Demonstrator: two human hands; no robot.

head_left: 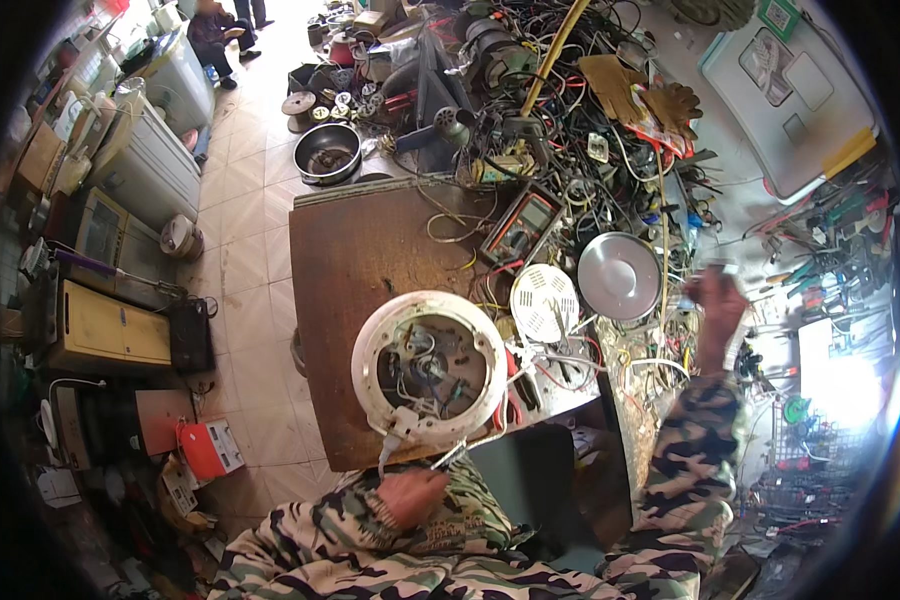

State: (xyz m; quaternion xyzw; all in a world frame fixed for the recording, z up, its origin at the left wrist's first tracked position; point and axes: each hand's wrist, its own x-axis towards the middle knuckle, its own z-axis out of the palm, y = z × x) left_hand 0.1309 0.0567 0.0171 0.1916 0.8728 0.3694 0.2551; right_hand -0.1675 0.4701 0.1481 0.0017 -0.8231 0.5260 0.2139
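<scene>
An upturned round white appliance base, open with wiring inside, sits on the brown wooden tabletop. My left hand is closed below it, near a white plug, gripping a thin pale rod or cord; which of these it is, I cannot tell. My right hand is reached out at the right, blurred, with fingers curled at a small pale object too unclear to name. Beside the base lie a perforated white plate, a metal dish and red-handled pliers.
A multimeter, tangled cables, work gloves and a black pan crowd the back. Hand tools line the right. Old appliances stand along the left. Another person is at the far upper left.
</scene>
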